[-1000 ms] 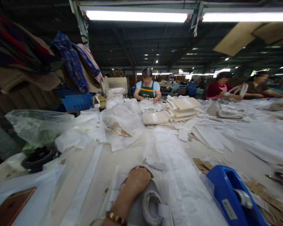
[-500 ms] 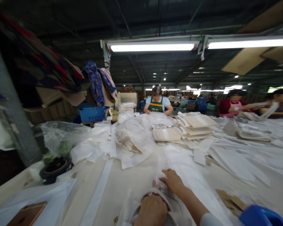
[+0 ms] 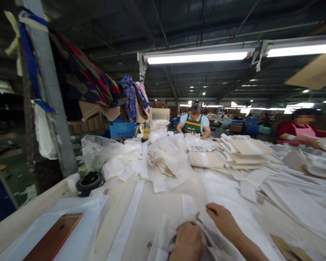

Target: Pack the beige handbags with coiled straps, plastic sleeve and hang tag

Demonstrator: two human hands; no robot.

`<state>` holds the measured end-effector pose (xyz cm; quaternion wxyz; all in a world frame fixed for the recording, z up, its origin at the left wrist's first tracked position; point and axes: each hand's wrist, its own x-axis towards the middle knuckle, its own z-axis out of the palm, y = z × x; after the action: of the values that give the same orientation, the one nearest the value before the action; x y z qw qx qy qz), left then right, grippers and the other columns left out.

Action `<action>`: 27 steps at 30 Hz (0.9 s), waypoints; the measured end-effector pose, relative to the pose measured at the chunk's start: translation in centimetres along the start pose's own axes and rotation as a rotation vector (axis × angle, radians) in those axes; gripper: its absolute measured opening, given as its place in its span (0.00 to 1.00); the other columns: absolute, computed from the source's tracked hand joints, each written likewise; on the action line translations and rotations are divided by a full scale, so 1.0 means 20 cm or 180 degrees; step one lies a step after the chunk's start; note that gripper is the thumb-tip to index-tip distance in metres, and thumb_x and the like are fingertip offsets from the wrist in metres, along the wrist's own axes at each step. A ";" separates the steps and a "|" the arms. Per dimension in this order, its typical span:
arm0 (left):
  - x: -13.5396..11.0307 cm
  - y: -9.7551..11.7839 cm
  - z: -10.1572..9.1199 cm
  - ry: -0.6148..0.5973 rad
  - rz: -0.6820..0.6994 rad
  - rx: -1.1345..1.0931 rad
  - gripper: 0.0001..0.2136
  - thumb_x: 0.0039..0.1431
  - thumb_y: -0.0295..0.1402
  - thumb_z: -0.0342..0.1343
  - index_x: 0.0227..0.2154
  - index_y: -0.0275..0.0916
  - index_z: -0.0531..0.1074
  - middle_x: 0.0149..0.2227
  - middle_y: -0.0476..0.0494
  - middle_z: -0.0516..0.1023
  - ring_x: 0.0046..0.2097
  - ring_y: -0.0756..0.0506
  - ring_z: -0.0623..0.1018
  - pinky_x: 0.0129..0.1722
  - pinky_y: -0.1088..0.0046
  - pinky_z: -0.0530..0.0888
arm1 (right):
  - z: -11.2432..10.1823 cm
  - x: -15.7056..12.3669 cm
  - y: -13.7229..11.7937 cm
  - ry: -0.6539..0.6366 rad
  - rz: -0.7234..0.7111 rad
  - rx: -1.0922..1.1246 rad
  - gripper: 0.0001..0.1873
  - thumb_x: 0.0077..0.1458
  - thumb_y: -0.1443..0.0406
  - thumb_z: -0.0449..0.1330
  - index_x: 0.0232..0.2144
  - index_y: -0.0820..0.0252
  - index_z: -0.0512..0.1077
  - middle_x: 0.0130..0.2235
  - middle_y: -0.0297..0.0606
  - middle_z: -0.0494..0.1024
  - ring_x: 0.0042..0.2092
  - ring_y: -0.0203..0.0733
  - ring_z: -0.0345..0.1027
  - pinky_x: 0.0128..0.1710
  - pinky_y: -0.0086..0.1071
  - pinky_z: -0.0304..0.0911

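Observation:
My left hand (image 3: 186, 242) is at the bottom centre, curled into a fist over a bundle of pale folded fabric (image 3: 206, 243) that lies on the cloth-covered table (image 3: 157, 206). My right hand (image 3: 223, 221) lies just to its right on the same fabric. Its fingers point left and bend over the cloth's upper edge near a small metal part. Most of the bundle is cut off by the bottom of the view.
A gold phone (image 3: 54, 239) lies on white sheets at lower left beside a black tape roll (image 3: 89, 181). Plastic bags (image 3: 170, 159) and stacks of folded beige goods (image 3: 240, 150) fill the middle. Two people (image 3: 193, 123) work at the far side. A pillar (image 3: 50, 90) stands left.
The view has swung left, and the blue tape dispenser at lower right has left the frame. My right hand came in and now rests on the fabric beside my left fist.

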<state>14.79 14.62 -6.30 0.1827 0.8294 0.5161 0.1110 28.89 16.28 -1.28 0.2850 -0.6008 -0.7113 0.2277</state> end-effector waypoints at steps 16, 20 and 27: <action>-0.19 0.03 -0.19 0.0556 -0.0085 -0.0707 0.09 0.57 0.22 0.49 0.36 0.34 0.73 0.36 0.46 0.79 0.41 0.48 0.77 0.44 0.69 0.72 | 0.34 -0.46 -0.05 0.1051 -0.0523 -0.0139 0.10 0.52 0.68 0.44 0.34 0.59 0.64 0.32 0.43 0.73 0.35 0.46 0.70 0.37 0.39 0.67; -0.31 0.04 -0.19 0.0753 -0.0035 -0.0788 0.17 0.50 0.18 0.46 0.40 0.36 0.72 0.35 0.48 0.79 0.37 0.50 0.77 0.39 0.77 0.72 | 0.33 -0.46 -0.07 0.0933 -0.0418 -0.0057 0.19 0.49 0.70 0.49 0.45 0.64 0.67 0.42 0.50 0.74 0.44 0.50 0.70 0.45 0.44 0.65; -0.53 0.11 -0.13 0.0770 0.0271 -0.0110 0.14 0.50 0.17 0.43 0.32 0.33 0.72 0.35 0.38 0.78 0.39 0.42 0.76 0.41 0.65 0.73 | 0.31 -0.48 -0.10 0.0637 -0.0527 0.0395 0.18 0.45 0.73 0.51 0.36 0.56 0.76 0.40 0.40 0.78 0.42 0.48 0.72 0.45 0.45 0.66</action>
<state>10.97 4.66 -2.94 0.1285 0.8279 0.4967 0.2268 24.32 6.67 -5.67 0.4089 -0.5410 -0.7110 0.1859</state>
